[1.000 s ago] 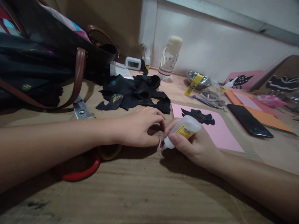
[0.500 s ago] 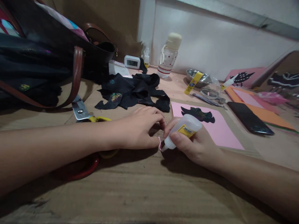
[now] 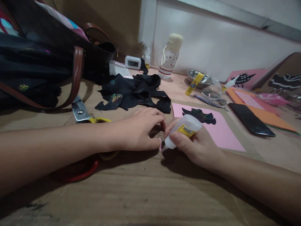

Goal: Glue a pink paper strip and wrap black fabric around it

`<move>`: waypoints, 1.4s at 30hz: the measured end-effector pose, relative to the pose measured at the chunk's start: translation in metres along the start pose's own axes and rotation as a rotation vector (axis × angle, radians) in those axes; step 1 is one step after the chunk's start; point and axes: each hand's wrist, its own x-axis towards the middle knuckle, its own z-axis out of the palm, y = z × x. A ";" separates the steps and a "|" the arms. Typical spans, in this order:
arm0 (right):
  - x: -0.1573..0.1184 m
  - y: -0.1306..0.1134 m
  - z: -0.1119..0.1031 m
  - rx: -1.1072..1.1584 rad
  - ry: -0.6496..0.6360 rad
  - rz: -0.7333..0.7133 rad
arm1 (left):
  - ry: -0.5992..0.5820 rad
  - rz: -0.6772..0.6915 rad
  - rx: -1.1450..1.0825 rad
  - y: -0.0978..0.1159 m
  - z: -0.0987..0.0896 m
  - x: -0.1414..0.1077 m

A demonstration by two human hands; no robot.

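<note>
A clear glue bottle (image 3: 182,130) with a yellow label is gripped in my right hand (image 3: 199,144). It is tilted, nozzle down and to the left, over a small pink piece (image 3: 160,144), perhaps paper. My left hand (image 3: 145,131) rests on the brown cardboard surface (image 3: 150,185), its thumb and curled finger closed on that pink piece; most of the piece is hidden. Just behind my right hand lies a pink sheet (image 3: 225,138) bearing a black cut-out shape (image 3: 199,116).
Scissors (image 3: 81,111) with red and yellow handles lie under my left forearm. Black fabric scraps (image 3: 134,91) and a dark bag (image 3: 47,50) are beyond. A water bottle (image 3: 169,56), glue stick (image 3: 194,84), metal bowl (image 3: 204,77) and phone (image 3: 250,119) stand or lie farther off.
Almost nothing differs. The glue bottle and my right hand have shifted very slightly to the left, with the nozzle still beside the pink piece.
</note>
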 end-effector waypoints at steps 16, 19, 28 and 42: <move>-0.002 -0.003 -0.001 0.092 -0.044 -0.012 | 0.001 0.004 0.012 -0.001 0.001 -0.001; -0.004 -0.005 -0.002 0.089 0.085 -0.027 | 0.004 -0.001 0.005 0.000 0.001 -0.002; -0.002 -0.003 -0.001 0.000 0.058 -0.026 | 0.004 0.008 0.008 -0.002 0.001 -0.001; 0.001 -0.003 0.000 0.032 -0.029 -0.023 | 0.012 0.029 -0.004 -0.002 0.001 -0.001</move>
